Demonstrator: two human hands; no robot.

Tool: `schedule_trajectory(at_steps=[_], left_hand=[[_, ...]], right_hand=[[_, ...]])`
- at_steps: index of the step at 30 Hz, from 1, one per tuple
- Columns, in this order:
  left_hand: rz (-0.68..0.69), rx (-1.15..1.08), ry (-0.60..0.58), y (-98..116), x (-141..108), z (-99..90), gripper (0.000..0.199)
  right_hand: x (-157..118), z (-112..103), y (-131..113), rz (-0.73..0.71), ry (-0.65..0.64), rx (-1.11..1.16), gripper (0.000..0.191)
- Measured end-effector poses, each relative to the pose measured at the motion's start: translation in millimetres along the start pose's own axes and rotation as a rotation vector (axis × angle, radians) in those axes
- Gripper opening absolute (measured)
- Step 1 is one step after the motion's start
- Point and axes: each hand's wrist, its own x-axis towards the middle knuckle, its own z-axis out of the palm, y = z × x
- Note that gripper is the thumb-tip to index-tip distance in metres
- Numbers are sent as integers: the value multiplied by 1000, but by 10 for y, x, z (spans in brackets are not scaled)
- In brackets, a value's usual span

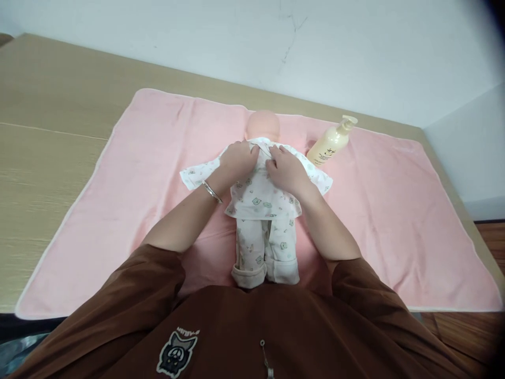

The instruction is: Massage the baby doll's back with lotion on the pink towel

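A baby doll (263, 124) lies on a pink mat (165, 142), its head toward the wall. It wears a white printed top (262, 197) with the sleeves spread to both sides, and matching trousers (252, 247) with turned-up cuffs. My left hand (239, 160), below a silver bangle (212, 191), pinches the top's cloth near the neckline. Opposite it, my right hand (287, 168) also grips the top close to the collar, fingers curled. Only a small gap of cloth shows between the two hands. The doll's arms are hidden in the sleeves.
A pale yellow pump bottle (330, 145) leans at a slant on the mat, right of the doll's head. The mat covers much of a wooden table (47, 142). Behind the table rises a white wall (221, 47) with a crack.
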Motion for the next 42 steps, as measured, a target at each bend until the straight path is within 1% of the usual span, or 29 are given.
schedule_trajectory(at_steps=[1, 3, 6, 8, 11, 14, 17, 20, 25, 28, 31, 33, 35, 37, 38, 40, 42], left_hand=[[-44, -5, 37, 42, -21, 10, 40], [-96, -5, 104, 193, -117, 35, 46], [-69, 7, 168, 419, -282, 62, 54], [-28, 5, 189, 463, -317, 66, 56], [3, -21, 165, 352, -224, 60, 50], [-13, -65, 137, 189, -78, 58, 41], [-24, -85, 163, 126, -15, 79, 43], [-14, -80, 186, 138, -23, 104, 48], [-26, -66, 175, 171, -64, 95, 48], [-39, -39, 181, 250, -152, 96, 49], [-26, -11, 219, 348, -248, 107, 51], [-3, -21, 224, 360, -252, 93, 50], [-3, -49, 177, 311, -197, 53, 45], [-34, -77, 111, 243, -126, 9, 40], [-50, -84, 96, 222, -104, -5, 39], [-71, -83, 118, 233, -115, 0, 41], [-71, -59, 165, 312, -196, 46, 47]], right_hand=[[30, 22, 38, 8, -10, 24, 51], [124, 91, 150, 49, -1, 49, 59], [259, 206, 293, 107, 67, 38, 65], [279, 249, 302, 114, 93, 23, 64], [183, 254, 171, 110, 84, -23, 63], [50, 246, 0, 88, 81, -93, 63], [23, 255, -38, 63, 93, -99, 62], [88, 273, 46, 67, 115, -41, 62], [163, 293, 154, 69, 143, -13, 62], [209, 268, 238, 64, 122, 2, 63], [247, 227, 322, 107, 86, 21, 67], [223, 211, 303, 129, 74, 6, 68], [149, 208, 209, 120, 70, -36, 67], [63, 212, 88, 98, 59, -78, 67], [33, 211, 43, 85, 48, -87, 67], [26, 198, 28, 64, 26, -76, 67], [89, 171, 120, 63, 21, -36, 66]])
